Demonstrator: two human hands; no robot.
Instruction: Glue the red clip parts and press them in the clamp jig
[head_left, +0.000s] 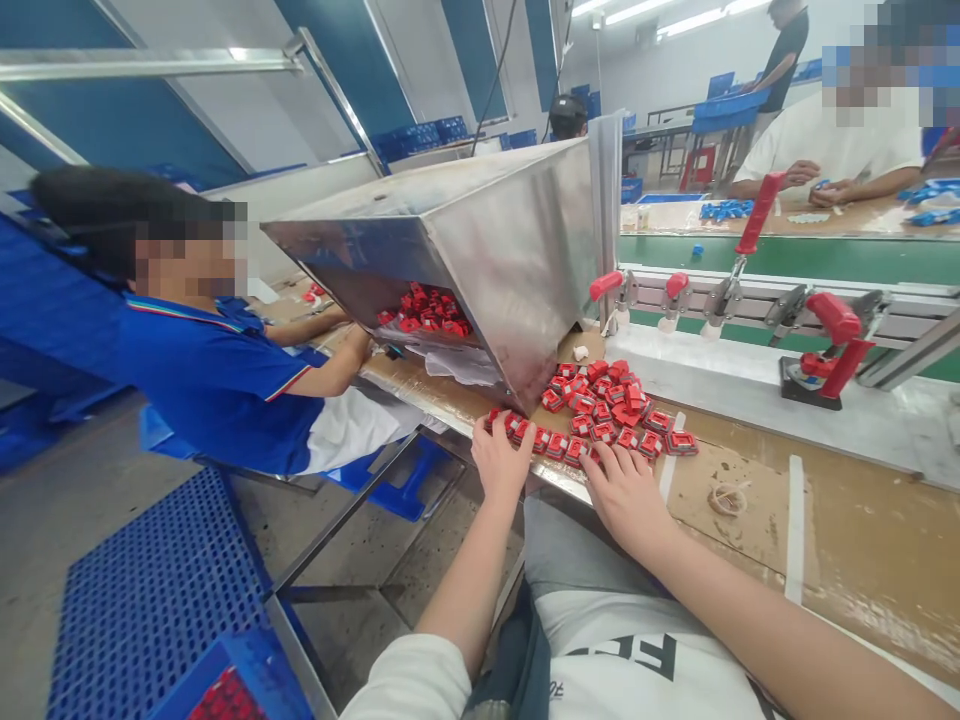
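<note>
Small red plastic parts with grey edges and pale squares lie in a row (556, 444) along the table's front edge. At the row's left end, my left hand (501, 458) has its thumb and fingers around several parts. My right hand (626, 492) rests at the right end, its fingers spread and their tips touching the parts. A loose pile of the same red parts (600, 392) lies just beyond the row. The undersides of my fingertips are hidden.
A metal hood (517, 250) with red pieces (427, 308) inside stands to the left. Toggle clamps with red handles (761, 212) line a rail behind the pile. A rubber band (729, 498) lies at right. A co-worker in a blue shirt (217, 380) sits at left.
</note>
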